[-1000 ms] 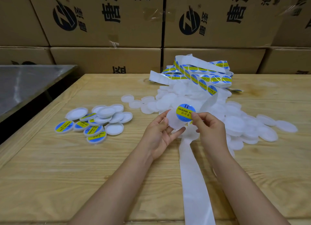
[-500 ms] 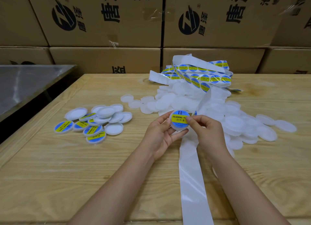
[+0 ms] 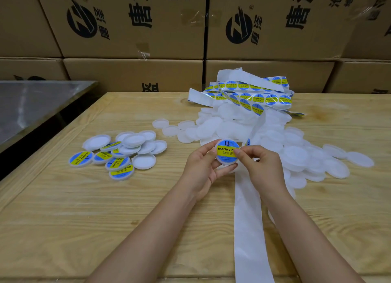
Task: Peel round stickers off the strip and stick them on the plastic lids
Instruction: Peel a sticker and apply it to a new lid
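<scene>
My left hand (image 3: 201, 170) holds a white plastic lid (image 3: 226, 162) upright by its edge, above the table's middle. A round blue and yellow sticker (image 3: 226, 150) lies on the lid's face. My right hand (image 3: 260, 166) presses its thumb and fingers on the sticker's right side. The sticker strip (image 3: 249, 96) lies in loops at the back, with several stickers on it. Its bare white backing (image 3: 248, 219) runs down toward me under my right wrist. A heap of plain white lids (image 3: 296, 153) spreads to the right.
A pile of labelled and plain lids (image 3: 118, 153) lies at the left on the wooden table (image 3: 63, 219). Cardboard boxes (image 3: 135, 28) wall off the back. A metal table (image 3: 31, 104) stands at the far left across a dark gap.
The sticker came down onto the lid and now lies flat on it. Both hands lowered slightly and the right fingers moved onto the sticker's face.
</scene>
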`<state>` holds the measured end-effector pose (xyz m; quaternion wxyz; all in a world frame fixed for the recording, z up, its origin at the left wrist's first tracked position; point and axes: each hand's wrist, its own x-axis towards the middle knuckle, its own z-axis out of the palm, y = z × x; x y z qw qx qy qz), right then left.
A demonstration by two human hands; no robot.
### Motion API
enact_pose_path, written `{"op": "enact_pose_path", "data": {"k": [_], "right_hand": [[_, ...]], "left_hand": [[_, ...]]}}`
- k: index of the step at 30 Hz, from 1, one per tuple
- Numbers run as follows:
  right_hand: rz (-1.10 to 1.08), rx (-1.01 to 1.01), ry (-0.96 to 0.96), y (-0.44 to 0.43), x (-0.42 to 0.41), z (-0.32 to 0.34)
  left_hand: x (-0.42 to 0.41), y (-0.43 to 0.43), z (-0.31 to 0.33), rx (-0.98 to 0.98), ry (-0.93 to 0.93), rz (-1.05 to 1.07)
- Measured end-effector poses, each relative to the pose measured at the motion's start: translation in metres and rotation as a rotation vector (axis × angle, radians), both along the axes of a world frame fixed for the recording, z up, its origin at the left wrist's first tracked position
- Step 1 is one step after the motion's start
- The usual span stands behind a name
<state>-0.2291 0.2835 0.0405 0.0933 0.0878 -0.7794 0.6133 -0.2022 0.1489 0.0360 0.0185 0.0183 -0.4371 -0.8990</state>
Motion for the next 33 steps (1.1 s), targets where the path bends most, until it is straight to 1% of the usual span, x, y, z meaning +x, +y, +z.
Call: {"op": "enact_pose_path", "data": {"k": [7, 12, 25, 30, 33], "right_hand": [[-0.005, 0.048, 0.005, -0.001, 0.002, 0.001], [-0.020, 0.082, 0.028, -0.002, 0.004, 0.002], [-0.127, 0.387, 0.268, -0.013, 0.011, -0.002], [-0.169, 0.457, 0.301, -0.016, 0.013, -0.003], [-0.199, 0.440, 0.276, -0.018, 0.013, -0.003]], "left_hand": [[0.000, 0.006, -0.001, -0.156, 0.008, 0.116], [0.001, 0.010, -0.002, -0.211, 0.001, 0.192], [0.002, 0.017, 0.000, -0.244, -0.022, 0.302], [0.002, 0.018, 0.000, -0.246, -0.045, 0.332], [0.002, 0.018, 0.001, -0.199, -0.062, 0.323]]}}
